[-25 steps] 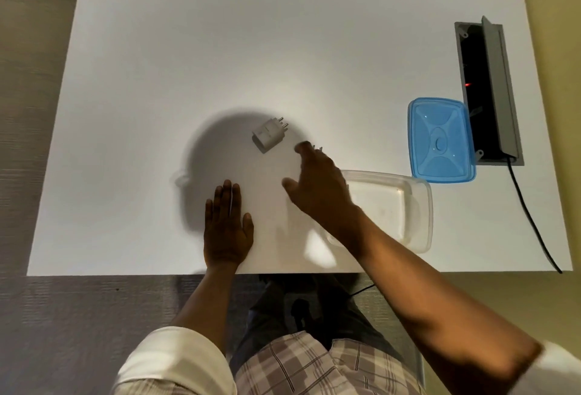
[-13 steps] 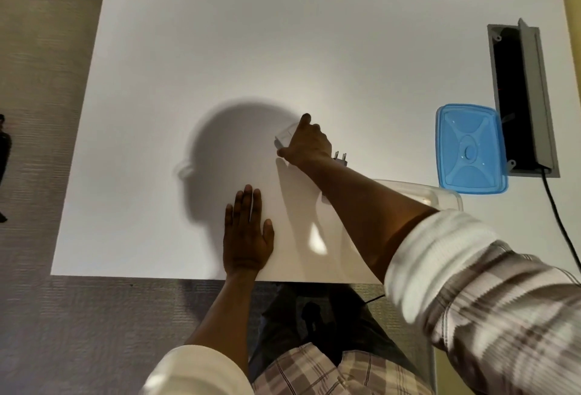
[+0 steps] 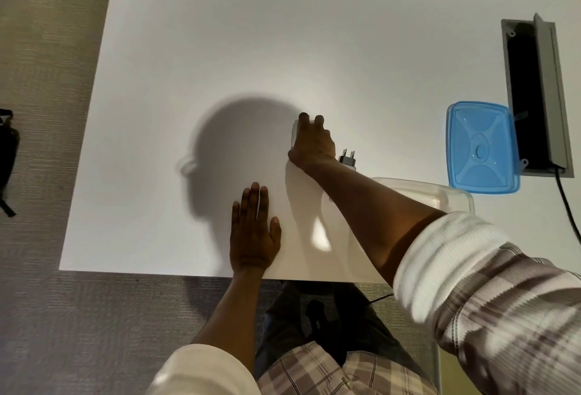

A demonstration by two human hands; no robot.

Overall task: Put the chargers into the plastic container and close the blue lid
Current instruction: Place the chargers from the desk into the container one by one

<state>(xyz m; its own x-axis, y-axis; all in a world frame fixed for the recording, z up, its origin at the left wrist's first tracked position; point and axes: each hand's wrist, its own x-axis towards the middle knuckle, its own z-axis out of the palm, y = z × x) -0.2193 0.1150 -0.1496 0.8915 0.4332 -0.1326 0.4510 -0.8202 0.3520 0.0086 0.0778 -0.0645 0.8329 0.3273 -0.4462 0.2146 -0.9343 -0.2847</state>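
— Reaching forward with right hand (image 3: 312, 143), fingers (image 3: 303, 118) draped over the far edge of white charger (image 3: 293, 134): why so?
— Probably to gather it back toward clear plastic container (image 3: 452, 195), open and waiting behind the wrist, partly hidden by the forearm. Thumb out of sight; clamped on the block or merely laid over it, impossible to tell.
— And left hand (image 3: 254, 231)?
— Spread flat, palm down on white table (image 3: 188, 48), holding nothing; likely bracing the forward lean.
— Second charger (image 3: 347, 158)?
— Prongs up, just beside the right wrist, outside the grip, between grip and container; untouched.
— Blue lid (image 3: 482, 147)?
— Off, lying well apart from the grip, beyond the container, next to recessed cable box (image 3: 534, 96). Presumably parked there to keep the container mouth free until loading of both chargers.
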